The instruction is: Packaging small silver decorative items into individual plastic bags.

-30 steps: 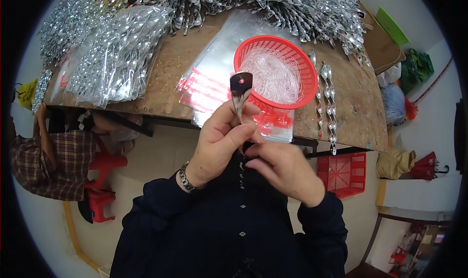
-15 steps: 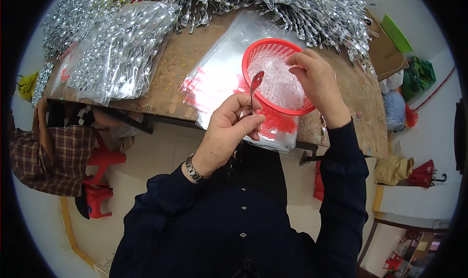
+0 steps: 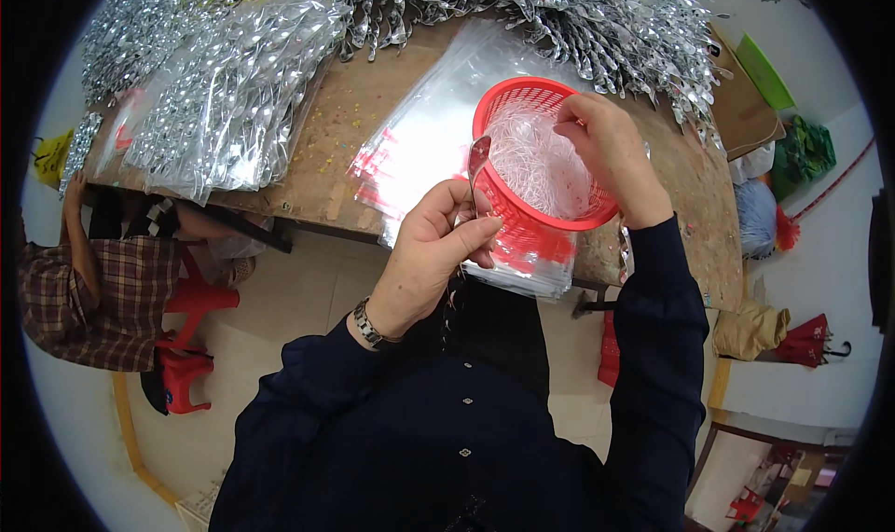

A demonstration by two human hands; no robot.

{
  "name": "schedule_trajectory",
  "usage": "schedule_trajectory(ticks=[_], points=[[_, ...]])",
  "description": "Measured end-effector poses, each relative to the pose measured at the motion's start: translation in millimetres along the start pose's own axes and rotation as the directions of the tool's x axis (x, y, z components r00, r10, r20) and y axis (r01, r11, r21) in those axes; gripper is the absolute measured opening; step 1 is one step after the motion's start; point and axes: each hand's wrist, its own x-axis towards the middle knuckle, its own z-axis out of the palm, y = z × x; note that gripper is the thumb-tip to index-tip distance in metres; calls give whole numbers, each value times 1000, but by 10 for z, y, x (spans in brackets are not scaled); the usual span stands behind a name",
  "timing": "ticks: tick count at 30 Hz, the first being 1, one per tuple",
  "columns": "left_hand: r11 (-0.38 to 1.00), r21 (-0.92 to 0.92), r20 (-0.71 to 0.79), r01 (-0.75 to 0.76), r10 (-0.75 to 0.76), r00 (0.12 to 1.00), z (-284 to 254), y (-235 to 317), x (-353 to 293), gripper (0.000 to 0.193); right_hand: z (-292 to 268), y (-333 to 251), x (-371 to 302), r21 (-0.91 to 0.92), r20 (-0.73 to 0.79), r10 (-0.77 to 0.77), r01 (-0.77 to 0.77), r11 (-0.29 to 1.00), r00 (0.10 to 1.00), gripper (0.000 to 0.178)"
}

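My left hand is closed in front of the table edge, thumb against forefinger. Out of it sticks a shiny silver spoon-shaped leaf strand, its broad tip upward; thin glittering bits trail below the fingers. A red plastic basket with slotted sides leans slightly toward me, holding a tangle of clear, pale threads. Above its right rim hangs my right hand, thumb and forefinger pinched together. Whatever lies between those fingertips is too fine to make out. Beneath the basket are flat clear plastic bags with red printing.
Silver leaf garlands heap along the table's far side. A filled clear bag lies at the left of the brown table. At far left a person in a checked garment sits by red stools. A dark red umbrella is at right.
The silver leaf's tip has swung a little to the left. My right hand and the basket sit slightly farther right in view, and the right hand stays pinched over the threads.
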Motion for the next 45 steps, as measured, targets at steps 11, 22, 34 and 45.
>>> schedule_trajectory(ticks=[11,22,34,45], points=[[999,-32,26,-33,34,999,95,54,59,18,-379,-177,-75,482,123,357,-370,794,926,10],[992,-118,68,41,-33,997,169,64,74,16,-568,-461,-390,849,144,389,-315,425,910,9],[993,-68,119,92,-84,989,411,62,78,26,-412,-921,-767,961,258,430,-277,-18,865,9],[991,-48,157,123,-114,981,444,1,29,15,-228,-1067,-862,977,210,395,-201,-64,895,9]])
